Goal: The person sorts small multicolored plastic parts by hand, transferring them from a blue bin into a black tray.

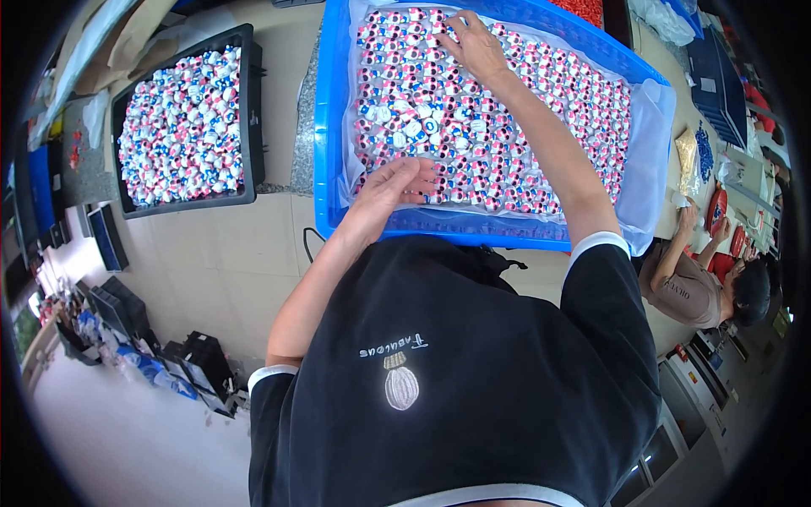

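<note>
A big blue plastic crate (325, 127), lined with white sheeting, holds several small pink, white and blue toy pieces (524, 110) laid out in rows, with a loose clump (414, 122) near its middle. My left hand (397, 188) lies palm down on the pieces at the crate's near edge, fingers slightly apart. My right hand (475, 46) reaches to the far side of the crate and presses flat on the pieces there. Neither hand visibly holds a piece.
A black tray (252, 110) heaped with the same kind of pieces sits on the floor to the left. Another person (701, 283) sits at the right beside a table with bags and red items. Black boxes and packets (152, 346) stand at the lower left.
</note>
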